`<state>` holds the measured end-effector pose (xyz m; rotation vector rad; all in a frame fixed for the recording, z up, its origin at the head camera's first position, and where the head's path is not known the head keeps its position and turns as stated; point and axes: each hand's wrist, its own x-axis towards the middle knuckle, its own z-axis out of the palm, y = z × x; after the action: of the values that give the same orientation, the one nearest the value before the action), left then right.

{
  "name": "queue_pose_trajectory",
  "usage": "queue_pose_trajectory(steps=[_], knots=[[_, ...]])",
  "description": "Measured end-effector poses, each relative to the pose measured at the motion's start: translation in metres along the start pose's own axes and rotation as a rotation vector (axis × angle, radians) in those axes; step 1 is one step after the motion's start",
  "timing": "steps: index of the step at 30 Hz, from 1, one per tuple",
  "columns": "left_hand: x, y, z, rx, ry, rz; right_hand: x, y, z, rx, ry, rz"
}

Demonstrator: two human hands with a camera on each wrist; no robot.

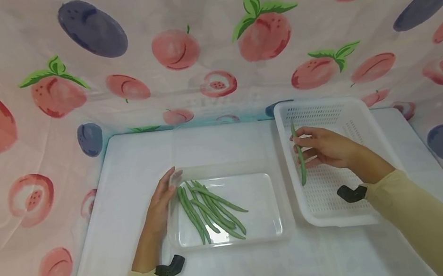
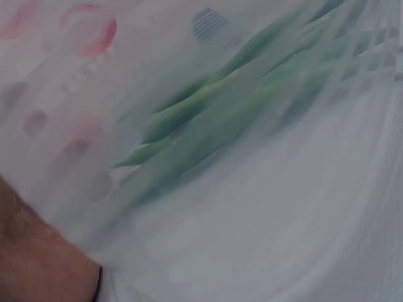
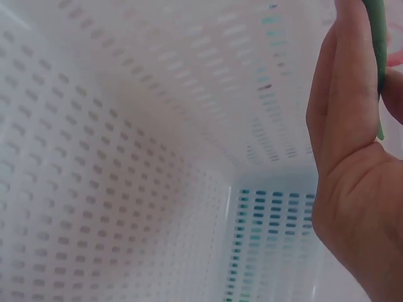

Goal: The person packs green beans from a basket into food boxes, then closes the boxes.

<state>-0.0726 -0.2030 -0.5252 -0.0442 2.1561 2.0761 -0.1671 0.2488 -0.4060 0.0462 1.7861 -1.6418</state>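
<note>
My right hand (image 1: pixel 330 146) pinches one green bean (image 1: pixel 300 159) between thumb and fingers, the bean hanging lengthwise over the left part of a white perforated basket (image 1: pixel 381 142). In the right wrist view that bean (image 3: pixel 378 38) runs along the fingers, with the basket's slotted walls (image 3: pixel 126 189) beside the hand. My left hand (image 1: pixel 159 209) rests against the left side of a clear plastic container (image 1: pixel 285 205), its fingers extended toward the far left corner. Several green beans (image 1: pixel 211 211) lie in the container's left half. Through the plastic, the left wrist view shows beans (image 2: pixel 208 126) blurred.
Both containers stand side by side on a white table (image 1: pixel 242 273), the basket to the right. Behind the table hangs a fruit-printed cloth (image 1: pixel 211 10), which also covers the sides. A black wrist piece (image 1: pixel 171 266) sits at the left cuff, another black piece (image 1: pixel 352 193) at the right.
</note>
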Motion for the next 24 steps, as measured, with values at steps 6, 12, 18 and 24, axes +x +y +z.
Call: queue_pose_trajectory(steps=[6,12,18,24], knots=[[0.000,0.000,-0.001,-0.008,0.003,-0.005,-0.001,-0.006,0.013,0.009,-0.031,-0.056],[0.000,0.002,0.000,-0.016,-0.008,0.014,0.001,-0.010,0.029,0.011,-0.048,-0.093],[0.000,0.002,0.000,-0.002,-0.001,0.004,0.003,-0.014,0.046,-0.018,-0.080,-0.097],[-0.001,0.002,0.000,0.011,0.001,0.002,0.004,-0.017,0.062,-0.064,-0.102,-0.099]])
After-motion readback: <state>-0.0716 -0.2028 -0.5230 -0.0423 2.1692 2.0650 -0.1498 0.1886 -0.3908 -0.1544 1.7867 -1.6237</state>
